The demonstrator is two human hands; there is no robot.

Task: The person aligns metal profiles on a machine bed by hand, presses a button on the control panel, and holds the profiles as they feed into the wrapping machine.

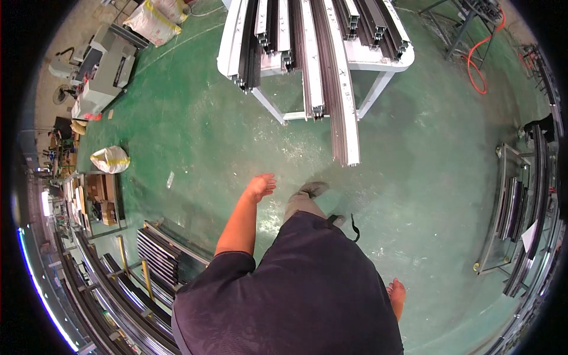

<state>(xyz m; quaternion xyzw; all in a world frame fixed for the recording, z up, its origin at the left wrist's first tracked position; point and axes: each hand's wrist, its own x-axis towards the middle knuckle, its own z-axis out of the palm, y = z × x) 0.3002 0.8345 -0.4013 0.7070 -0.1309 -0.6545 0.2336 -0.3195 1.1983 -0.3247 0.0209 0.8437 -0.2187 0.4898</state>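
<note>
My left hand swings out in front of me over the green floor, fingers loosely apart, holding nothing. My right hand hangs low beside my dark shirt; only part of it shows and it holds nothing. One foot is stepping forward. Ahead stands a white frame rack loaded with several long white and dark aluminium profiles, whose ends stick out toward me.
Dark profiles are stacked on a low rack at my left. A cart with profiles stands at right. White sacks and a grey machine sit at left. An orange hose lies far right.
</note>
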